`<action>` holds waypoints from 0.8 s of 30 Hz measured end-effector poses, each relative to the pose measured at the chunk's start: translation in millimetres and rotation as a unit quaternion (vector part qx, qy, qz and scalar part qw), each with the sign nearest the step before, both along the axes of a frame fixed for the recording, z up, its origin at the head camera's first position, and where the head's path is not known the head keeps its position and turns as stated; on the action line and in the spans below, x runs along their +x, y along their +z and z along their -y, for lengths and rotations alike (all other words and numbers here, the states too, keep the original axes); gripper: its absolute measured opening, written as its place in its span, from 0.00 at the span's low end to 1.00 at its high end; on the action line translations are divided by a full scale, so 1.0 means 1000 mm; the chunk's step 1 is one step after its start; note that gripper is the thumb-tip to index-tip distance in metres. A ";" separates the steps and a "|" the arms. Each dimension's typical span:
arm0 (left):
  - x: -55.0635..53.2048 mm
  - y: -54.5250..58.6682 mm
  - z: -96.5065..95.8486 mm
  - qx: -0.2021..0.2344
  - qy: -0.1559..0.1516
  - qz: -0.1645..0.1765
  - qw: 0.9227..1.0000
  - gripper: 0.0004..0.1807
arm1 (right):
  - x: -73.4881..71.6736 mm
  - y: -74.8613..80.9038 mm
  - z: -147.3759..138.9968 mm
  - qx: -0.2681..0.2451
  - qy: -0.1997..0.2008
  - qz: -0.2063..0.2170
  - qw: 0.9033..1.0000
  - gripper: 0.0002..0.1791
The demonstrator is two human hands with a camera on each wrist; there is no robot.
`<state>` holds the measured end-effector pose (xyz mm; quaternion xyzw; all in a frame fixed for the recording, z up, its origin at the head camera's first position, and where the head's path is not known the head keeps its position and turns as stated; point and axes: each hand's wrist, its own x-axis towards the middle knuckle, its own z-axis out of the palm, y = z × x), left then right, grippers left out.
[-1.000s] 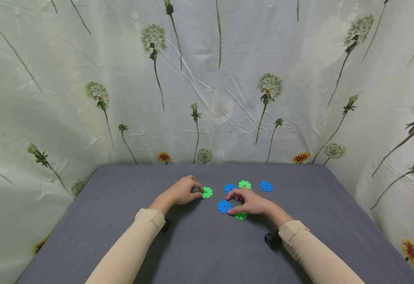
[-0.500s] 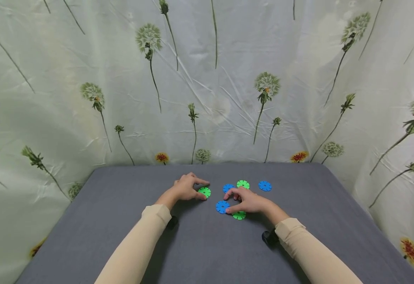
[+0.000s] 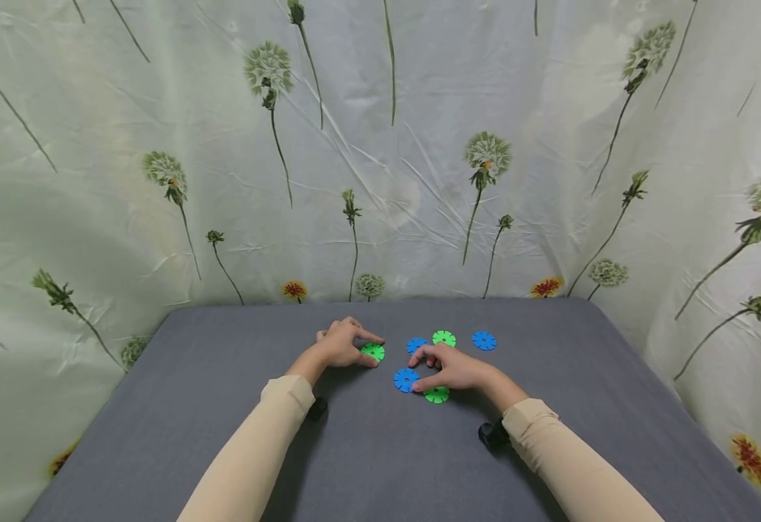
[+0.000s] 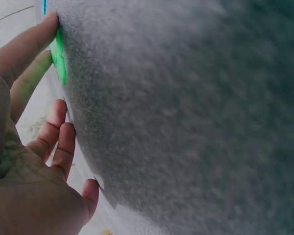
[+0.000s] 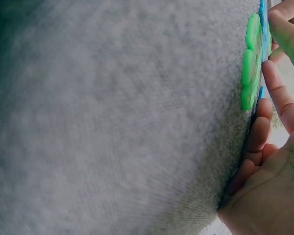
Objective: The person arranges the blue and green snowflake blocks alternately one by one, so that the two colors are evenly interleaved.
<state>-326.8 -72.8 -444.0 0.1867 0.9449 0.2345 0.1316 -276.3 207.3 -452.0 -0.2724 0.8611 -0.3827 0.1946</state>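
My left hand spreads thumb and index finger around a green notched disc lying flat on the table. The left wrist view shows its fingers fairly straight, a fingertip beside the green disc. Whether they touch its rim, I cannot tell. My right hand rests low over the other discs, its thumb tip on the edge of a blue notched disc. A second green disc is partly hidden under that thumb. Beyond the index finger lies another blue disc, partly covered.
Farther back are a green disc and, to its right, a blue disc. Everything lies on a grey cloth-covered table. A pale curtain with dandelion prints hangs behind it.
The left index finger has lifted off the green disc and straightened to its far side, with the thumb on the near side. The right hand has barely moved; the view has shifted slightly.
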 end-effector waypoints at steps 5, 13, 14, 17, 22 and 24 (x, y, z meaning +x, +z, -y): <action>0.001 -0.001 0.005 0.015 -0.008 -0.002 1.000 0.25 | -0.001 -0.001 0.000 0.006 -0.004 -0.007 1.000 0.19; 0.003 -0.004 0.010 0.043 0.001 -0.004 0.999 0.24 | -0.001 -0.005 0.002 0.008 -0.018 -0.005 1.000 0.19; 0.003 -0.004 0.010 0.045 0.002 -0.005 0.999 0.24 | -0.001 -0.005 0.002 0.009 -0.020 -0.004 1.000 0.19; 0.002 -0.006 0.011 0.049 0.005 -0.011 0.999 0.23 | -0.001 -0.004 0.002 0.011 -0.022 -0.004 1.000 0.19; 0.003 -0.005 0.012 0.043 0.002 -0.015 0.999 0.23 | -0.001 -0.002 0.003 0.012 -0.023 -0.004 1.000 0.18; 0.003 -0.004 0.012 0.038 -0.002 -0.014 0.999 0.24 | -0.001 -0.002 0.004 0.011 -0.022 -0.004 1.000 0.18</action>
